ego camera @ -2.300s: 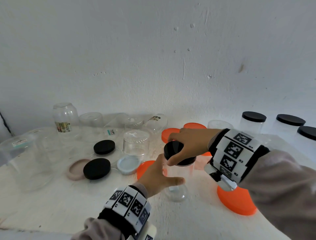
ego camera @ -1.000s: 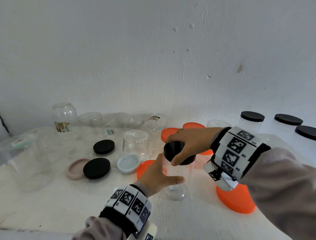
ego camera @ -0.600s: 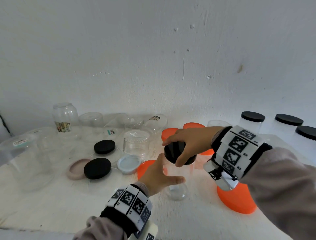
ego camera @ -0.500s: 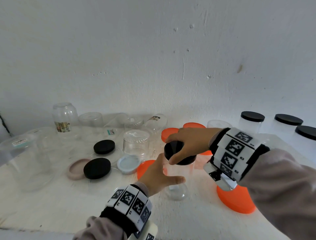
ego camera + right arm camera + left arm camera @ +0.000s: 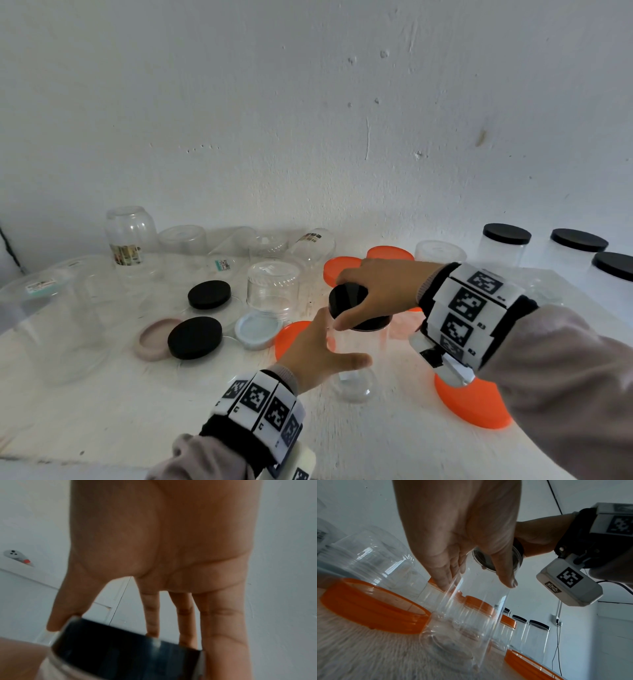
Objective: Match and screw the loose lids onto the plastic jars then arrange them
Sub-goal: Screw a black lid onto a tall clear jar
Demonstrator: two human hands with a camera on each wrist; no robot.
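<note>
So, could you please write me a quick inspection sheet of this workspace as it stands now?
Surface: white table, rough-textured, against a white wall.
Job's things: clear jar upright, black lid on its mouth; three black-lidded jars at far right.
Clutter: two loose black lids, pink lid, pale blue lid, orange lids, empty clear jars, several upside down.
Grippers: left hand holds the jar body; right hand grips the black lid from above.
Cables: black cable down the wall, left wrist view.
Surroundings: bare wall, small marks.
</note>
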